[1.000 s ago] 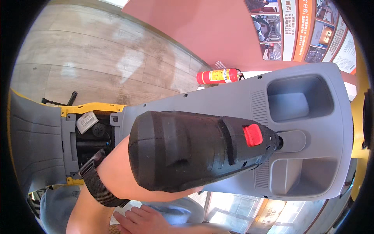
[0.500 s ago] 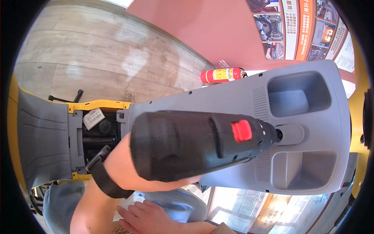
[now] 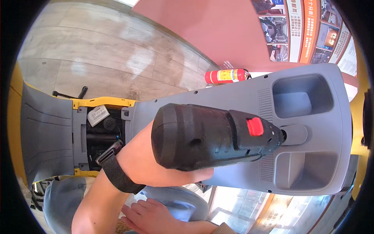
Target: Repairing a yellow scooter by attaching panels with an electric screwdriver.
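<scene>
"Weight?"

"Heavy and stiff, I'd judge: black, tapered, plastic-looking power tool [image 3: 206, 134], above the long grey plastic panel [image 3: 233, 97]. I'd grip the handle underneath, out of sight."

"Pose?"

"My left hand [image 3: 152, 172] holds it from beneath, fingers mostly hidden; my right hand [image 3: 152, 216] lies low, fingers loosely bent, slightly apart."

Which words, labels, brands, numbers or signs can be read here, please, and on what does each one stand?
Wording is located here, not copied.
White-and-orange wall display: large lines readable, unquoted; fine print too small.
Red fire extinguisher: label print too small.
White block in the opening: print too small.
Pink wall: white print near the extinguisher, too small.
Pale brown strip, lower right: characters blurred.
Black power tool: pale mark near the nose, too small.
</scene>
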Available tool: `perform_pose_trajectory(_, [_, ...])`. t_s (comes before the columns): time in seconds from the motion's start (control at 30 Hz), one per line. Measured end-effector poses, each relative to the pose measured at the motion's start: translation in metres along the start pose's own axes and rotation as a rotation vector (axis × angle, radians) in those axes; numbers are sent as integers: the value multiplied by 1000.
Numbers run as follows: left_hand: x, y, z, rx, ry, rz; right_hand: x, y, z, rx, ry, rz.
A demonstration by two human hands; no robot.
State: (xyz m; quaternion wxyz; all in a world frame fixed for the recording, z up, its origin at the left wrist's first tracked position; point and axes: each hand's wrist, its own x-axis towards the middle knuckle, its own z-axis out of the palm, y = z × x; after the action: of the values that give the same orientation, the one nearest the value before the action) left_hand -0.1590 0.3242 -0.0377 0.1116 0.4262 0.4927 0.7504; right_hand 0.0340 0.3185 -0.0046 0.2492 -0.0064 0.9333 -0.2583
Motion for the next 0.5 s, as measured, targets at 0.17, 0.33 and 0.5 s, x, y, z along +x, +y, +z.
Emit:
perform_pose_trajectory(0.17, [2, 3, 5, -239, -49, -330, -2, 3, -2, -15, 21, -3])
perform_pose_trajectory(0.33, [1, 0, 5, -192, 16, -200, 4, -3, -11, -60, -44, -12])
perform_pose_trajectory(0.5, [2, -1, 2, -162, -14, -167, 5, -3, -10, -72, -23, -19])
